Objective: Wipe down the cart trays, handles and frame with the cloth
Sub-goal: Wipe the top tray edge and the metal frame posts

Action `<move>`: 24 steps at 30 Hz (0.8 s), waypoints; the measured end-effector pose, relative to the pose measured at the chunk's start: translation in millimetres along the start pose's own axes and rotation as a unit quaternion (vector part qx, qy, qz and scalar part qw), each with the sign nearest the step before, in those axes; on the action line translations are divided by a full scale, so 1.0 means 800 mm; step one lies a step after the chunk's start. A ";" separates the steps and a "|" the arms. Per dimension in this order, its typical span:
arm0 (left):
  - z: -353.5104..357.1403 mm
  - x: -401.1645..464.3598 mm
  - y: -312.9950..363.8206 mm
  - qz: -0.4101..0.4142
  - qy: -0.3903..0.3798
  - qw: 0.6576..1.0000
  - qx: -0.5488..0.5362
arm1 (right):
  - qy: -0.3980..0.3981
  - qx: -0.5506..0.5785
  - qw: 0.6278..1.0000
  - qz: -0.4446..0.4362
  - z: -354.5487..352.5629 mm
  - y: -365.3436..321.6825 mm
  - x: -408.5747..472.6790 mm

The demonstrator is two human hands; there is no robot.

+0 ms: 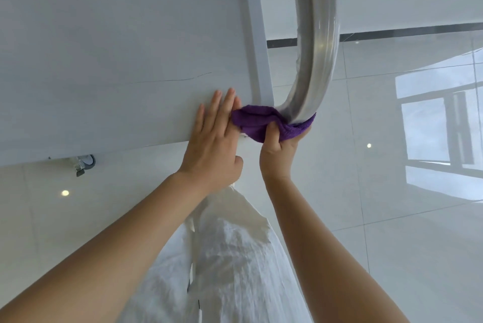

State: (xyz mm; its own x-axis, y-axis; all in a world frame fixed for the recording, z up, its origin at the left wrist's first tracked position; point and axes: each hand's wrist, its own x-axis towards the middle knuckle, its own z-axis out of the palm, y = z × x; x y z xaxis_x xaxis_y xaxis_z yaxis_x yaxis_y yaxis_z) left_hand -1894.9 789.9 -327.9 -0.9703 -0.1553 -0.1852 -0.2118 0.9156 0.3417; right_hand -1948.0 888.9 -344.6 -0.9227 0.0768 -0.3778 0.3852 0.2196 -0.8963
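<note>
Under cloth [264,124]: handle [313,42] base, hidden.

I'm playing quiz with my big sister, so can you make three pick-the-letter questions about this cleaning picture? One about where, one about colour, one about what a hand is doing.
1. Where is the cloth?
A. at the bottom bend of the shiny handle
B. lying on the floor
C. spread in the middle of the tray

2. What colour is the cloth?
A. yellow
B. purple
C. white

3. What is the left hand doing?
A. squeezing the cloth
B. making a fist
C. lying flat on the tray

Answers: 1 A, the right hand holds it round the bend; 2 B, it is plainly purple; 3 C, its fingers are straight on the tray.
</note>
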 end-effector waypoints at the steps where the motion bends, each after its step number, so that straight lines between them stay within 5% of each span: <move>1: 0.004 -0.010 -0.007 0.000 0.013 1.000 0.000 | 0.007 0.005 1.000 0.007 0.002 -0.001 -0.002; 8: 0.011 -0.070 -0.052 -0.023 0.044 0.999 0.012 | 0.118 0.105 0.984 0.088 0.038 -0.013 -0.016; 13: -0.005 -0.106 -0.087 -0.143 0.064 0.988 -0.015 | 0.168 0.185 0.954 0.166 0.093 -0.023 -0.035; 19: 0.001 -0.181 -0.131 -0.144 0.040 0.989 -0.014 | 0.116 0.162 0.969 0.148 0.134 -0.011 -0.074; 24: 0.011 -0.214 -0.154 -0.164 -0.003 0.986 -0.027 | 0.043 0.031 0.991 0.119 0.144 -0.003 -0.108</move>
State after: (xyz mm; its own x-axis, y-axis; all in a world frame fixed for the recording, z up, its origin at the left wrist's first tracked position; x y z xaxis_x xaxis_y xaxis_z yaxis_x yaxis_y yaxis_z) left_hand -1701.7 707.4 -346.5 -0.8478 -0.4372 -0.3001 -0.5202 0.7955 0.3107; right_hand -1867.7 769.6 -336.4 -0.8025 0.2027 -0.5612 0.5896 0.1249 -0.7980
